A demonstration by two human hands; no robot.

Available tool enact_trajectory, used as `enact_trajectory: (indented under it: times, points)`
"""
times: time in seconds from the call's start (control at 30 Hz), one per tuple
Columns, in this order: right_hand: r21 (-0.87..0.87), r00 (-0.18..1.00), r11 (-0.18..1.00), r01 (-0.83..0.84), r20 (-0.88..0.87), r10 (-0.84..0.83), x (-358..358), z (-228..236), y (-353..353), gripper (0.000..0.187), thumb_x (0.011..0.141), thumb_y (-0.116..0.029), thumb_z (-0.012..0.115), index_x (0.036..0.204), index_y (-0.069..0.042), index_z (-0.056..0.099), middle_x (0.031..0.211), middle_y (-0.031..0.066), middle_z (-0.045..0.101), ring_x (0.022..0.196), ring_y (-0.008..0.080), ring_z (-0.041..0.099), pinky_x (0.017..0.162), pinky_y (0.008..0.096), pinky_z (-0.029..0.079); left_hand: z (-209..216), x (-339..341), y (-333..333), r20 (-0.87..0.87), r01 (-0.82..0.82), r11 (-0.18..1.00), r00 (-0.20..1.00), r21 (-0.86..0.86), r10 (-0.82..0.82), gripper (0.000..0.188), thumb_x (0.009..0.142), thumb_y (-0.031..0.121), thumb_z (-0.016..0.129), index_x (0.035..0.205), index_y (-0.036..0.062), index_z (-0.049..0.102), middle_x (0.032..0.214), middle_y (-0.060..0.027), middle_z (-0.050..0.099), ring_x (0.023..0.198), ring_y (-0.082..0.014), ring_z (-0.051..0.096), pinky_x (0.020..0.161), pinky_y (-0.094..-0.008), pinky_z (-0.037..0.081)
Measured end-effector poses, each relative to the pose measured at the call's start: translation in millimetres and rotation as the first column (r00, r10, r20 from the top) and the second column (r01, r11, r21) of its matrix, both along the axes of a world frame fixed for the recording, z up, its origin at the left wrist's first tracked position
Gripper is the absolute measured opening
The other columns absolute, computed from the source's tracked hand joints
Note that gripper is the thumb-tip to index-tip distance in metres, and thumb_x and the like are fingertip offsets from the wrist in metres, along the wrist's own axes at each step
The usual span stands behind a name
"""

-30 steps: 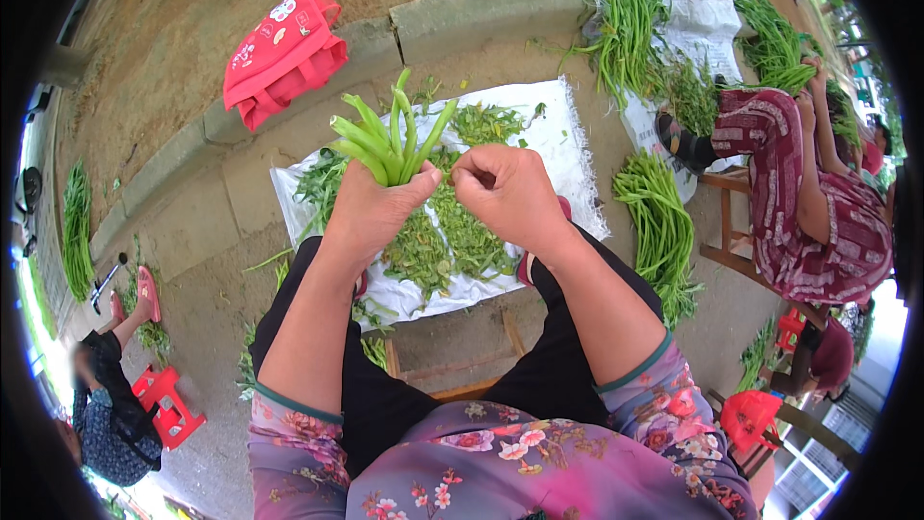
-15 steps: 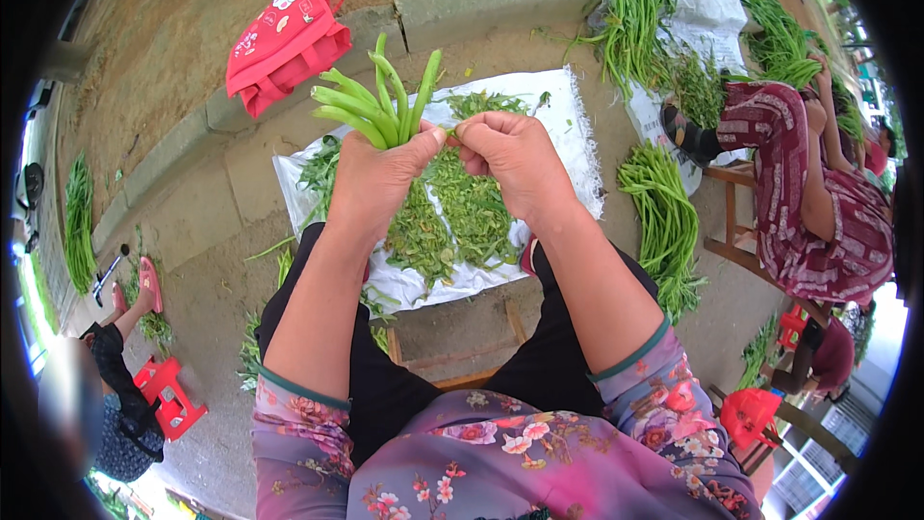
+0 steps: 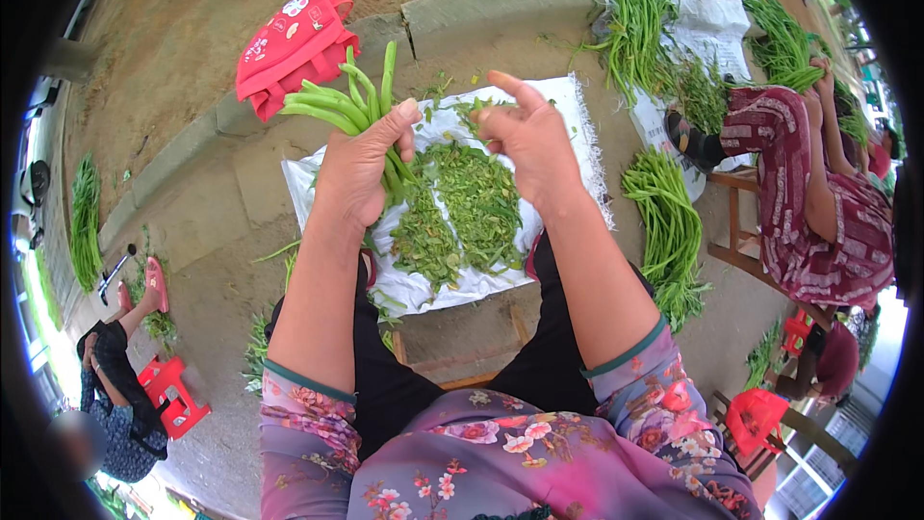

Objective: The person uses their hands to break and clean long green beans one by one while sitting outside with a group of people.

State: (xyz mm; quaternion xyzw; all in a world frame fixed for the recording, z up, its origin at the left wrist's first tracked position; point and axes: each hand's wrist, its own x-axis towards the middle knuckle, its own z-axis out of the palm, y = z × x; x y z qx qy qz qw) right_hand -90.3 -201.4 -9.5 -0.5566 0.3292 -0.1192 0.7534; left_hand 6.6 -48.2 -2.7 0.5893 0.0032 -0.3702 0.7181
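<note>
Beside the left hand (image 3: pixel 358 169) gripping slender green plant stalks (image 3: pixel 337 107), the right hand (image 3: pixel 534 144) has drawn apart, loosely opened

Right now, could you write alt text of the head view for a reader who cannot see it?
A person's left hand grips a bunch of green stalks; the right hand hovers apart from them, over a white sheet strewn with leafy scraps. A red bag lies beyond.
</note>
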Motion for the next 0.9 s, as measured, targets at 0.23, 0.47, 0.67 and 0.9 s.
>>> enact_trajectory:
  times: [0.23, 0.47, 0.67, 0.9]
  points:
    - [-0.250, 0.858, 0.824, -0.508, -0.069, 0.508, 0, 1, 31, 0.052, 0.091, -0.031, 0.058, 0.131, 0.000, 0.046, 0.093, 0.0082, 0.066, 0.069, 0.0115, 0.056, 0.062, 0.0277, 0.046, -10, 8, 0, -0.300, -0.041, 0.968, 0.953, -0.248, -0.037, 0.018, 0.084, 0.021, 0.069, 0.079, 0.0075, 0.058, 0.067, -0.0020, 0.056, 0.065, -0.0144, 0.055, 0.061, -0.0265, 0.047]
    - [-0.708, 0.917, 0.598, -0.375, -0.190, 0.350, -6, 14, 37, 0.040, 0.079, -0.029, 0.071, 0.107, -0.005, 0.055, 0.079, 0.0161, 0.064, 0.069, 0.0322, 0.062, 0.062, 0.0383, 0.049, -6, 9, -7, -0.350, -0.034, 0.942, 0.932, -0.334, -0.090, 0.022, 0.084, 0.026, 0.069, 0.082, 0.0081, 0.056, 0.073, -0.0052, 0.059, 0.070, -0.0184, 0.059, 0.067, -0.0331, 0.050]
    - [-0.556, 0.965, 0.793, -0.249, -0.072, 0.252, -11, 10, 32, 0.023, 0.077, -0.012, 0.074, 0.091, -0.003, 0.058, 0.068, 0.0074, 0.062, 0.058, 0.0117, 0.057, 0.055, 0.0262, 0.046, -10, 6, -5, -0.300, 0.010, 0.941, 0.946, -0.339, -0.119, 0.022, 0.083, 0.025, 0.070, 0.088, 0.0076, 0.058, 0.079, -0.0068, 0.061, 0.076, -0.0194, 0.060, 0.070, -0.0333, 0.051]
    - [-0.319, 0.975, 0.922, -0.218, -0.042, 0.216, -13, 6, 23, 0.014, 0.081, -0.009, 0.071, 0.077, -0.002, 0.059, 0.062, -0.0003, 0.057, 0.057, 0.0045, 0.048, 0.052, 0.0221, 0.040, -7, 4, -6, -0.276, 0.012, 0.937, 0.954, -0.350, -0.115, 0.028, 0.079, 0.024, 0.074, 0.088, 0.0029, 0.059, 0.081, -0.0100, 0.063, 0.074, -0.0185, 0.060, 0.067, -0.0325, 0.049]
